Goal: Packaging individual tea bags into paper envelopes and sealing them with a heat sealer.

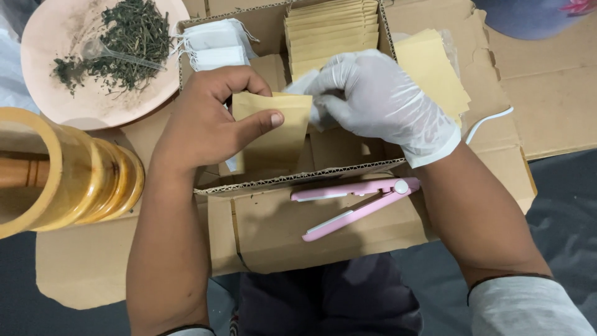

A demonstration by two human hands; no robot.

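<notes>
Left grip (211,124) pinches tan envelope (273,134) upright (long axis vertical), gloved right hand (379,99) touching.

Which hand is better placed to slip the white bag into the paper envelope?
Probably the right hand: gloved, it pinches the white bag right at the top edge of the paper envelope. The bare left hand is busy gripping that envelope.

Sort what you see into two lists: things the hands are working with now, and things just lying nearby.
In hand:
left hand, bare, gripping a tan envelope
right hand, gloved, at the envelope's top edge

Lying about:
envelope stack in the box
white bags
pink sealer
plate of dried herbs
wooden mortar
</notes>
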